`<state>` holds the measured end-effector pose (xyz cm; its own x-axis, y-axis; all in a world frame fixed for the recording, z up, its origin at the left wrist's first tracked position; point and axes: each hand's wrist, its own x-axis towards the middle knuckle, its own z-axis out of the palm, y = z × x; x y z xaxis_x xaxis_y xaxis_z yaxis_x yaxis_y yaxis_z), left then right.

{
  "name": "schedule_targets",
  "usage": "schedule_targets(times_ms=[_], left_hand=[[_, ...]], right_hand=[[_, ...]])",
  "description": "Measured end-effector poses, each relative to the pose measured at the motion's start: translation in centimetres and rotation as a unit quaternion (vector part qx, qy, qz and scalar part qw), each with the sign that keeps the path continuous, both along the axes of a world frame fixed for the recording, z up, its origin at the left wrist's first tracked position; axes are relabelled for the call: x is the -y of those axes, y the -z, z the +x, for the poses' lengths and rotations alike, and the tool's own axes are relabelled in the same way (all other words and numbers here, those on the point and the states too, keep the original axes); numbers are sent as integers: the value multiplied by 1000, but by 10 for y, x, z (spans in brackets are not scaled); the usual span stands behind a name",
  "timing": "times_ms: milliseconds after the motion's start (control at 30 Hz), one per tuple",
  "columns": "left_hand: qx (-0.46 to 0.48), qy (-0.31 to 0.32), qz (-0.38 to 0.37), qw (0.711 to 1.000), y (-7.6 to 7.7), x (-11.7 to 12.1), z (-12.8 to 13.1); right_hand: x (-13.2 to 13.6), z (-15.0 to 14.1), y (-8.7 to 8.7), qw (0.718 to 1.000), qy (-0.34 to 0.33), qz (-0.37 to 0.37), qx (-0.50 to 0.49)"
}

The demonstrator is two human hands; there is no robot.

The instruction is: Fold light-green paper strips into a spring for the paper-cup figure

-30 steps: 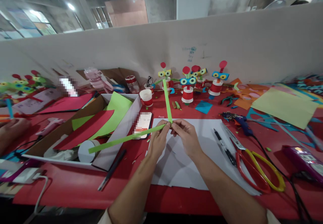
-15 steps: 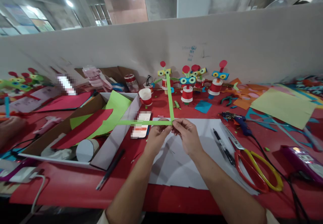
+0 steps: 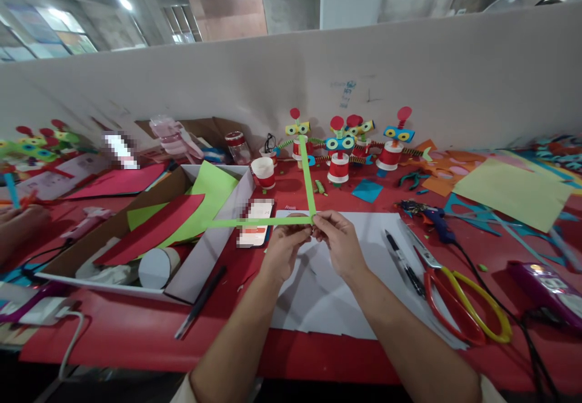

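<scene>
Two green paper strips [image 3: 307,179] meet at a corner between my fingertips, one reaching away from me and the other out to the left. My left hand [image 3: 287,246] pinches the corner from the left, its fingers closed. From the right, my right hand [image 3: 337,236] pinches the same corner between thumb and fingers. How the strips overlap at the joint is hidden by the fingertips. Both hands are above white paper sheets [image 3: 327,300]. A phone [image 3: 255,227] lies just left of my left hand, partly behind the sideways strip.
A cardboard box [image 3: 122,291] with coloured paper stands left. Paper-cup robots [image 3: 339,160] line the back. Scissors [image 3: 468,306], a pen [image 3: 404,263] and a glue gun [image 3: 430,218] lie right; a black pen [image 3: 200,303] lies left. Another person's hand [image 3: 20,224] is at far left.
My hands keep their pinch on the strips' corner with only slight finger movement. At far left, the other person's hand has shifted a little.
</scene>
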<state>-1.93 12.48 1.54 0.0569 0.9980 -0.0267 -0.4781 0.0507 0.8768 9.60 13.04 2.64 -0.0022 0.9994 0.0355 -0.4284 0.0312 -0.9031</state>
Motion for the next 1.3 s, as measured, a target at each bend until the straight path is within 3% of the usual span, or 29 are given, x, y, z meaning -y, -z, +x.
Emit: schedule_targets(times_ms=[133, 300, 500, 733, 900, 1033, 1300], left_hand=[[-59, -54, 25, 997, -4, 4, 3], [-125, -126, 42, 983, -3, 4, 7], [-103, -111, -5, 989, -5, 6, 8], [-109, -132, 11, 985, -4, 7, 9], [-43, -121, 12, 992, -1, 4, 7], [-44, -111, 43, 992, 1, 2, 6], [25, -88, 4, 996, -4, 2, 2]], right_hand=[[-1, 0, 2, 1000, 25, -2, 10], [-1, 1, 4, 999, 7, -8, 30], [-1, 1, 5, 999, 26, -3, 41], [0, -4, 7, 997, 54, 14, 48], [0, -5, 11, 995, 55, 32, 81], [2, -5, 13, 989, 64, 55, 123], [8, -9, 16, 972, 71, 116, 192]])
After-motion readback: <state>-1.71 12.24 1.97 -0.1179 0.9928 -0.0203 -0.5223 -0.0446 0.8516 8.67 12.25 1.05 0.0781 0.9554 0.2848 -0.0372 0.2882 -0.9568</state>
